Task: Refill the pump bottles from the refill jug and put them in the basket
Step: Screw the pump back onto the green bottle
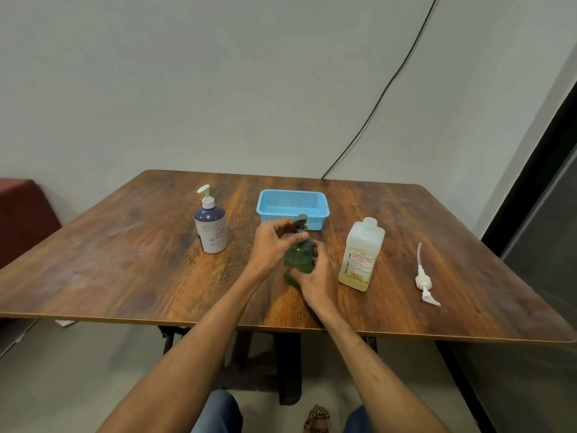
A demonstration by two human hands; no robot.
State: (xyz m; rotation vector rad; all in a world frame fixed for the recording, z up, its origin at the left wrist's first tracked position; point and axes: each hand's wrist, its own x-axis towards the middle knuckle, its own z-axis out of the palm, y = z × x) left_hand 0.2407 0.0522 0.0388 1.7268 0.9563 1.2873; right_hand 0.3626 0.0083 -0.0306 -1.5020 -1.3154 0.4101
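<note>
A green pump bottle [298, 257] stands at the middle of the wooden table [131, 264]. My right hand [317, 281] grips its body from the right and front. My left hand [273, 245] pinches its green pump collar near the top. The refill jug [362, 254], translucent with yellowish liquid low inside, stands uncapped just right of the bottle. A white-and-dark pump bottle [210, 226] stands further left with its white pump fitted. The blue mesh basket [293, 207] sits behind the green bottle with nothing visible inside.
A loose white pump head with its long tube [423, 278] lies on the table at the right. A black cable [384, 89] runs down the wall to the table's far edge. A red seat [22, 214] stands at the left.
</note>
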